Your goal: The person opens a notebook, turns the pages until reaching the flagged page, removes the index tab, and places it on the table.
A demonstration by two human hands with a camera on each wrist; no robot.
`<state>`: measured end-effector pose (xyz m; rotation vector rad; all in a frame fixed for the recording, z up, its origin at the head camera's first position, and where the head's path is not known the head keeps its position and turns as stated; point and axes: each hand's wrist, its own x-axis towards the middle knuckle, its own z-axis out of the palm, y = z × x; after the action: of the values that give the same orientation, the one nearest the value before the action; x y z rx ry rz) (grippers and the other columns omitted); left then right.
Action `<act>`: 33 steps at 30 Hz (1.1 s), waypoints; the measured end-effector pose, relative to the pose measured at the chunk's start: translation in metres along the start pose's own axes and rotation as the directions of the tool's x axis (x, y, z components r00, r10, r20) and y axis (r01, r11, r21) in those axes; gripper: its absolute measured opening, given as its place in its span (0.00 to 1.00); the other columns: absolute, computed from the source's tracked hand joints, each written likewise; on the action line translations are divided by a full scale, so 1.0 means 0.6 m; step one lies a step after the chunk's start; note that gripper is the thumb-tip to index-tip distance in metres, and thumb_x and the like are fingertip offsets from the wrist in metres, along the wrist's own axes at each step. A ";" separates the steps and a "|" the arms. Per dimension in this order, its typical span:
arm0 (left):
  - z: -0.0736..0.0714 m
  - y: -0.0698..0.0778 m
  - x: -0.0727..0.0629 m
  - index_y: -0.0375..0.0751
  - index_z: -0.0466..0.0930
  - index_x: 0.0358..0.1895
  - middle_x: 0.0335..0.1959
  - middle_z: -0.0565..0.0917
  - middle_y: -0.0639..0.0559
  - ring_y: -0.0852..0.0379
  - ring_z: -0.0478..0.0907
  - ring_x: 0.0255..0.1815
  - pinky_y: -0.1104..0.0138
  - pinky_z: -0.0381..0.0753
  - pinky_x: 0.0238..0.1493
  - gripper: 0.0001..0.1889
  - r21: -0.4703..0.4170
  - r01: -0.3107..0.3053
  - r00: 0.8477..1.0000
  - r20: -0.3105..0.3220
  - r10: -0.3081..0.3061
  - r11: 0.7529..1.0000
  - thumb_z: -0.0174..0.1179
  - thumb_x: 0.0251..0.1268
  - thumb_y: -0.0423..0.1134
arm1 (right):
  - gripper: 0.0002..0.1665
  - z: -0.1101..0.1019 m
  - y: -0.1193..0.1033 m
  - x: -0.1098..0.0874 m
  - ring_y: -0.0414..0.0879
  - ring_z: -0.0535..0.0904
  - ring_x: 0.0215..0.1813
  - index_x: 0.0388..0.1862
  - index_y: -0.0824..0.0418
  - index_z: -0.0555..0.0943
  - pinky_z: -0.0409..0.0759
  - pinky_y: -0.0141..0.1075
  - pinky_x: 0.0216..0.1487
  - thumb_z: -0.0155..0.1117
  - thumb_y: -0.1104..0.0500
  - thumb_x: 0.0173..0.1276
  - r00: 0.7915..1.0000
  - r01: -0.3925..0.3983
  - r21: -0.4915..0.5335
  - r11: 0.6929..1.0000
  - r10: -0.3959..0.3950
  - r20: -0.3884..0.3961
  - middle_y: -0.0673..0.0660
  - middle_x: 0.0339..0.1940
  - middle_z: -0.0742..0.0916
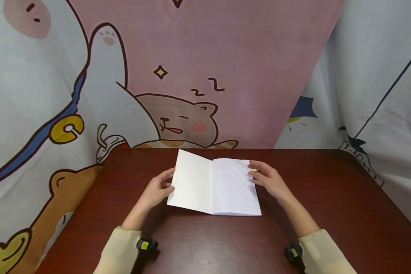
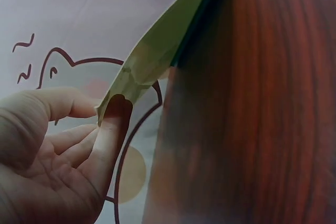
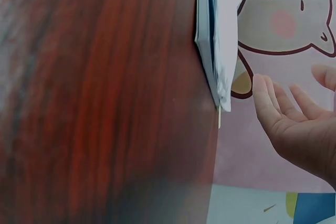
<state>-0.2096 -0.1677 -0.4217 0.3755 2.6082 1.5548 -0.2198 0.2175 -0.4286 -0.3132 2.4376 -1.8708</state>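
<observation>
An open notebook [image 1: 234, 188] lies on the table with a lined page on its right side. Its plain white cover [image 1: 191, 182] is lifted at an angle on the left. My left hand [image 1: 156, 189] pinches the outer edge of that cover; in the left wrist view the thumb and fingers of the left hand [image 2: 68, 150] grip it from both sides. By the notebook's right edge is my right hand [image 1: 268, 180]. The right wrist view shows the right hand [image 3: 299, 124] with relaxed, slightly bent fingers, apart from the thick stack of pages [image 3: 212, 40].
The dark reddish wooden table [image 1: 205, 247] spreads around the notebook. Behind it hangs a pink and white cartoon cloth [image 1: 253, 76], which also closes in both sides. Dark wrist cameras [image 1: 147, 244] sit at the cream sleeves [image 1: 118, 251].
</observation>
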 end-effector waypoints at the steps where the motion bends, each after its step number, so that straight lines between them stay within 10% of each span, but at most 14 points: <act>1: 0.000 -0.004 -0.001 0.32 0.64 0.73 0.67 0.73 0.30 0.42 0.82 0.52 0.69 0.81 0.41 0.32 0.009 0.010 1.000 -0.002 -0.010 1.000 0.56 0.64 0.23 | 0.29 -0.001 0.001 -0.001 0.41 0.80 0.58 0.72 0.69 0.66 0.80 0.49 0.61 0.55 0.60 0.77 1.000 -0.008 -0.003 1.000 0.008 -0.001 0.75 0.69 0.73; 13: 0.011 -0.034 -0.002 0.31 0.66 0.72 0.65 0.75 0.29 0.46 0.84 0.47 0.61 0.87 0.38 0.32 0.060 0.156 0.988 -0.023 -0.155 0.986 0.60 0.62 0.23 | 0.29 -0.009 0.009 -0.004 0.51 0.78 0.62 0.73 0.70 0.64 0.79 0.52 0.63 0.55 0.62 0.76 0.996 -0.084 -0.018 0.996 0.084 -0.025 0.74 0.69 0.73; 33: 0.020 -0.048 0.000 0.32 0.71 0.68 0.58 0.80 0.33 0.49 0.83 0.43 0.62 0.87 0.35 0.31 0.124 0.201 0.979 -0.052 -0.196 0.972 0.64 0.59 0.24 | 0.31 -0.008 0.017 0.001 0.64 0.72 0.69 0.75 0.69 0.61 0.76 0.53 0.66 0.54 0.59 0.78 0.985 -0.172 -0.040 0.984 0.173 0.020 0.73 0.70 0.72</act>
<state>-0.2118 -0.1705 -0.4528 0.0881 2.6872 1.3496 -0.2223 0.2248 -0.4372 -0.1201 2.4014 -1.7419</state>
